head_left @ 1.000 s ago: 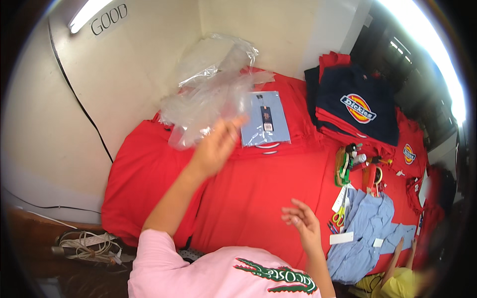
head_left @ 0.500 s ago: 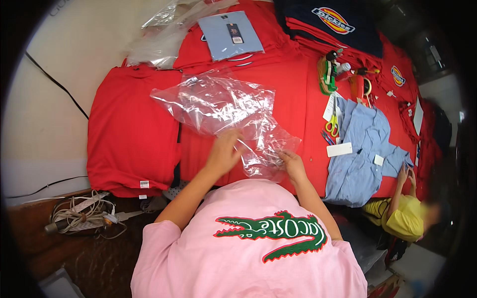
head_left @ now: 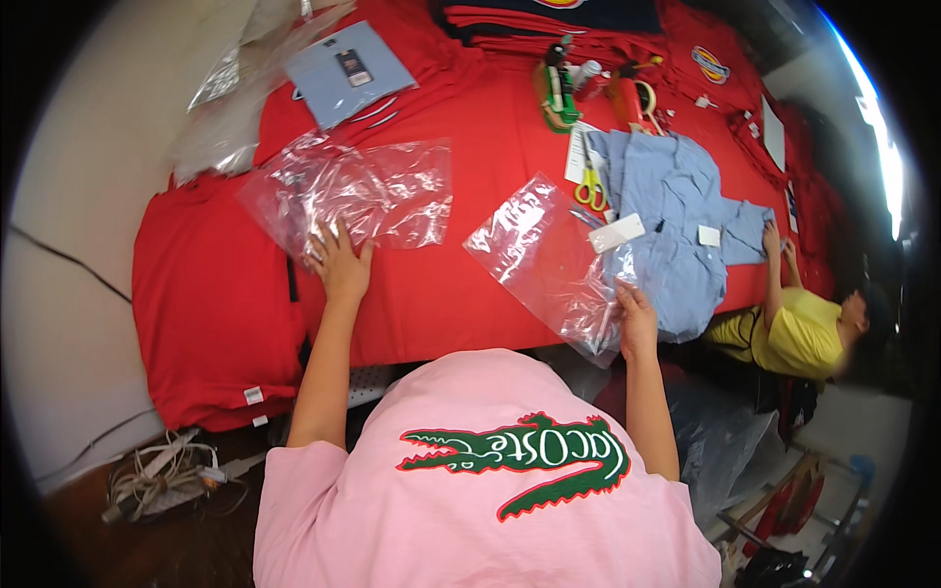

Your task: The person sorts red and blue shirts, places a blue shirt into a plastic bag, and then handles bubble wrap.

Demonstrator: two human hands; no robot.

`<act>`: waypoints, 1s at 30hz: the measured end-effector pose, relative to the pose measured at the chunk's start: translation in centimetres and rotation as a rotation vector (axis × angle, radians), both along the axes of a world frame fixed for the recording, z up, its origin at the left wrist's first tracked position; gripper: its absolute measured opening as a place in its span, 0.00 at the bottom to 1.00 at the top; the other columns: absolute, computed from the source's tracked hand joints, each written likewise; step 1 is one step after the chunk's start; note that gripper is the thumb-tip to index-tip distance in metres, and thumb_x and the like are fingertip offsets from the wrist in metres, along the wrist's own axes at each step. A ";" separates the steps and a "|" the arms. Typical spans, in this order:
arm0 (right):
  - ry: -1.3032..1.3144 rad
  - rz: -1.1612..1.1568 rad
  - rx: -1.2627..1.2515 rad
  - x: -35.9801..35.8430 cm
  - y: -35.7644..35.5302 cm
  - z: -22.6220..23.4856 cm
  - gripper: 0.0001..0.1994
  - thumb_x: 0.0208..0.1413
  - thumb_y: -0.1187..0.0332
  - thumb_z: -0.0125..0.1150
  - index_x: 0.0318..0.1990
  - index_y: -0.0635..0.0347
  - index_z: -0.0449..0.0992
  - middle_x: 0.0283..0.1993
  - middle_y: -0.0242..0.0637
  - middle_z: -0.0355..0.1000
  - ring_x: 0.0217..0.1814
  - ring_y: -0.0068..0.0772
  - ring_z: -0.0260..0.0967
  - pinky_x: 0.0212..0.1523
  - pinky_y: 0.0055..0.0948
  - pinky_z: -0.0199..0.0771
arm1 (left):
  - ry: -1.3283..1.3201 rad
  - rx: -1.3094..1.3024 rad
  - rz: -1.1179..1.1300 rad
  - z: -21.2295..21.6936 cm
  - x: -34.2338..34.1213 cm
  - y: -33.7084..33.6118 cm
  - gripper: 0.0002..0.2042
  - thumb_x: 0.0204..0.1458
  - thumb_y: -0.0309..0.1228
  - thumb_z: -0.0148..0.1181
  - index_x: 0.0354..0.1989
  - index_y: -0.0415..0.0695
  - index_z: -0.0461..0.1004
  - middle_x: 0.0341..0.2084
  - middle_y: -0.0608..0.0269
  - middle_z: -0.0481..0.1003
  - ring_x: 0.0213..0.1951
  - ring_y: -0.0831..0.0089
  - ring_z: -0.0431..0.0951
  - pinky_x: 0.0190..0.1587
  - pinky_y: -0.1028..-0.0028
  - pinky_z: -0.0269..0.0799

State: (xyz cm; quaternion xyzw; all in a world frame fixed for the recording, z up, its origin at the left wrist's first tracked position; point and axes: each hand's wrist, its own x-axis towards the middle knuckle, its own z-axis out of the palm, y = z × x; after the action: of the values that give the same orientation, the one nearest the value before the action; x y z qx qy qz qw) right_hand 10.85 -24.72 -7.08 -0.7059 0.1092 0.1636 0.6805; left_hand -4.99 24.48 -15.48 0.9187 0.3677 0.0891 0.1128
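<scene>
Bag-sorting step, I judge: left hand [head_left: 340,265] flat, unclenched, on clear bag [head_left: 348,191]; right hand [head_left: 635,321] pinching second bag [head_left: 549,265], beside blue garment [head_left: 676,225]; next calls for spreading it flat.

The navy garment [head_left: 549,10] is cut off by the top edge.

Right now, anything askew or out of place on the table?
Mild only: the clear bag under the right hand hangs off the table's near edge. The bag under the left hand is crumpled. Nothing spilled or torn.
</scene>
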 end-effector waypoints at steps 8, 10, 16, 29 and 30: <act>0.030 0.491 -0.224 -4.7 3.2 16.2 0.16 0.58 0.77 0.66 0.54 0.62 0.83 0.39 0.26 0.77 0.34 0.12 0.66 0.35 0.20 0.69 | -0.437 -0.759 -0.965 16.5 4.4 -14.5 0.53 0.44 0.36 0.81 0.79 0.51 0.54 0.81 0.46 0.43 0.82 0.50 0.36 0.79 0.52 0.40; 0.005 0.746 -0.224 -5.4 4.1 18.3 0.17 0.56 0.79 0.67 0.54 0.64 0.83 0.39 0.27 0.79 0.35 0.13 0.68 0.37 0.22 0.71 | -0.424 -0.693 -1.313 19.0 5.0 -17.7 0.53 0.42 0.37 0.81 0.79 0.53 0.55 0.81 0.50 0.42 0.82 0.48 0.32 0.79 0.49 0.38; -0.078 0.498 -0.037 -5.9 0.0 19.5 0.21 0.55 0.82 0.65 0.58 0.67 0.79 0.39 0.36 0.81 0.37 0.19 0.74 0.42 0.22 0.75 | -0.185 -1.354 -1.131 17.5 5.6 -22.8 0.20 0.56 0.32 0.72 0.56 0.40 0.81 0.45 0.57 0.85 0.48 0.64 0.85 0.62 0.61 0.74; -0.005 0.381 -0.024 -8.5 -11.8 16.8 0.10 0.62 0.74 0.69 0.49 0.69 0.82 0.34 0.30 0.80 0.31 0.14 0.72 0.34 0.18 0.71 | -0.120 -1.731 -0.558 15.8 3.5 -33.2 0.09 0.56 0.31 0.74 0.38 0.43 0.79 0.27 0.72 0.79 0.25 0.86 0.72 0.28 0.80 0.66; 0.004 0.416 -0.046 -8.9 -12.8 16.2 0.11 0.60 0.75 0.70 0.48 0.68 0.82 0.34 0.30 0.80 0.32 0.15 0.73 0.35 0.18 0.71 | -0.125 -1.727 -0.556 15.6 3.1 -34.2 0.09 0.56 0.31 0.74 0.38 0.44 0.80 0.28 0.72 0.79 0.25 0.87 0.71 0.28 0.81 0.65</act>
State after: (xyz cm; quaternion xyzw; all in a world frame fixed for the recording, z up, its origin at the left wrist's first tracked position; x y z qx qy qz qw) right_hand 1.92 -37.54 9.14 -0.7283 -0.0337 0.2996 0.6154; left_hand -1.89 -9.75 0.16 0.5637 0.0648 -0.1981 0.7993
